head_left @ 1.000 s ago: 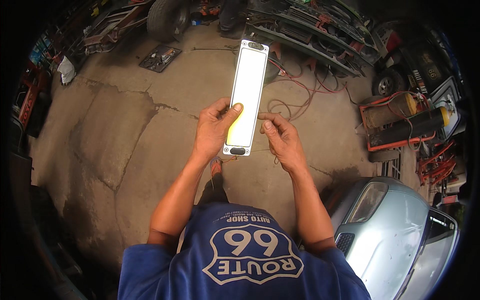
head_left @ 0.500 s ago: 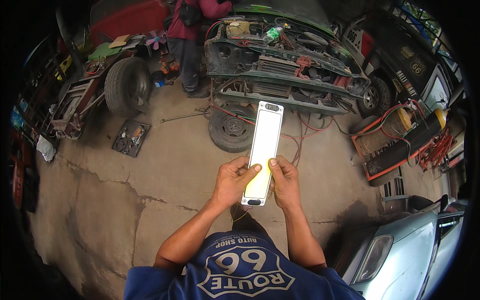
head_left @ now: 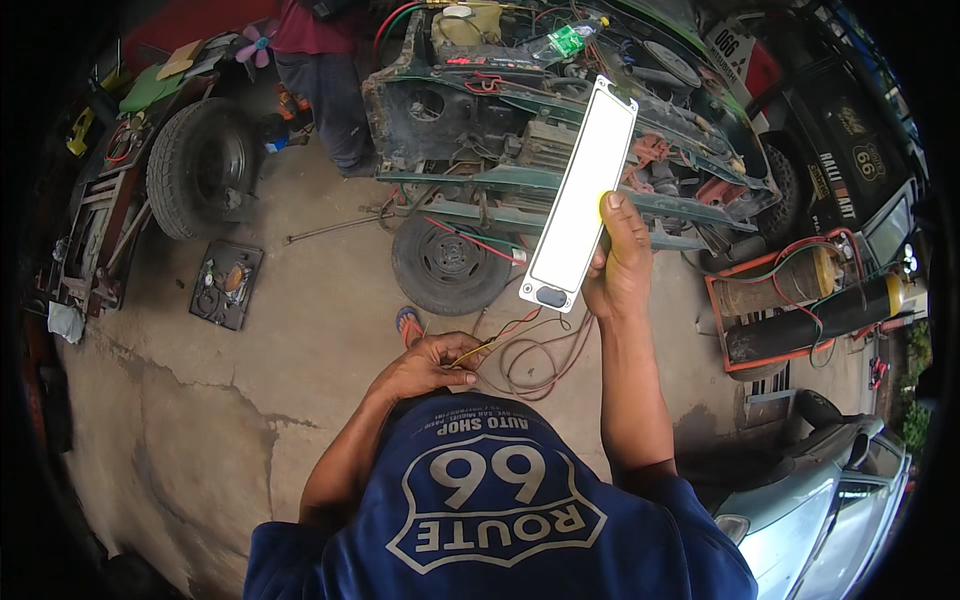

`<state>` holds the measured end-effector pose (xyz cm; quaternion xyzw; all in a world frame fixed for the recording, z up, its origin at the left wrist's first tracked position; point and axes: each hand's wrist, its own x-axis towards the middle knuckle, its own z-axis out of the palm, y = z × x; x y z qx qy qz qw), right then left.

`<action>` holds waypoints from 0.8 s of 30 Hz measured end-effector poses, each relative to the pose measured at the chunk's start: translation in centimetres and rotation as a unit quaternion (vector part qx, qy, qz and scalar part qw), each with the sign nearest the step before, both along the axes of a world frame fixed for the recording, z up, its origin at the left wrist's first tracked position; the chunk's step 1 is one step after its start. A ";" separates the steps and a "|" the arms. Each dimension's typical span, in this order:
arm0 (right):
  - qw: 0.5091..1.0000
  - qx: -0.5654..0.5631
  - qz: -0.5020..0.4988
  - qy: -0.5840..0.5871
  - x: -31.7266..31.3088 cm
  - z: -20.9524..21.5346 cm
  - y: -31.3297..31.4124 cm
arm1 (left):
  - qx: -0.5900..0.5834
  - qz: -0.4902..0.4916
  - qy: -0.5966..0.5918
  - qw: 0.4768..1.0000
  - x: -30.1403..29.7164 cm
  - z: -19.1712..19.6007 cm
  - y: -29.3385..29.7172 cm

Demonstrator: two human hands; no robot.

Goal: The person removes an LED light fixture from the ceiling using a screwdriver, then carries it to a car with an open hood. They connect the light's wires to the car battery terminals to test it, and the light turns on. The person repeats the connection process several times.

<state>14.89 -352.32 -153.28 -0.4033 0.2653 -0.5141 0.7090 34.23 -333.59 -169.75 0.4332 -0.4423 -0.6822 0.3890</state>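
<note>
A long white light panel [head_left: 582, 190], bright across its face and screwed at the corners, hangs tilted in front of me, its top leaning right. My right hand [head_left: 624, 255] grips its right edge, thumb over the front and the other fingers mostly behind. From its lower end run thin red, dark and yellow wires [head_left: 516, 327]. Lower and to the left, my left hand [head_left: 432, 364] pinches these wires close to my dark blue shirt [head_left: 490, 510]. Where exactly the fingertips meet the wires is too small to make out.
Ahead stands a stripped green car front [head_left: 470, 185] with a tire [head_left: 450, 262] lying before it. Hoses [head_left: 545, 370] loop on the floor. A cart with gas cylinders [head_left: 790, 305] and a silver car [head_left: 810, 500] are right; a tool tray [head_left: 226, 283] and a co-worker [head_left: 325, 95] are left.
My left hand has let go of the panel and moved down-left onto the wires. My right hand has raised the panel up and to the right, tilting it more. The view has shifted.
</note>
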 end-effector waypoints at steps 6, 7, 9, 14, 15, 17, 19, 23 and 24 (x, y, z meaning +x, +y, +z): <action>0.991 -0.015 -0.129 0.045 2.8 1.8 -10.4 | 0.005 -0.083 -0.081 0.993 10.4 -2.7 -9.8; 0.987 -0.019 -0.147 0.059 3.1 1.7 -12.0 | 0.019 -0.082 -0.075 0.994 11.6 -3.1 -10.7; 0.979 -0.011 -0.187 0.078 3.3 0.9 -14.6 | 0.076 -0.046 -0.027 0.996 13.6 -3.9 -12.3; 0.972 0.007 -0.222 0.079 3.3 -2.3 -21.1 | 0.073 0.011 -0.093 0.993 17.5 -4.5 -16.0; 0.972 0.007 -0.222 0.080 3.2 -2.8 -22.5 | 0.098 0.015 -0.077 0.992 18.4 -4.3 -16.6; 0.974 0.001 -0.215 0.077 2.8 -3.5 -25.5 | 0.095 0.046 -0.031 0.994 19.8 -3.4 -17.8; 0.971 0.021 -0.226 0.071 2.5 -4.2 -28.1 | 0.145 0.073 -0.032 0.986 21.1 -2.1 -18.7; 0.970 0.042 -0.230 0.066 1.1 -5.0 -32.5 | 0.155 0.054 -0.130 0.978 21.9 0.7 -20.5; 0.971 0.067 -0.223 0.053 0.9 -5.3 -33.5 | 0.160 0.059 -0.105 0.980 21.8 1.4 -20.9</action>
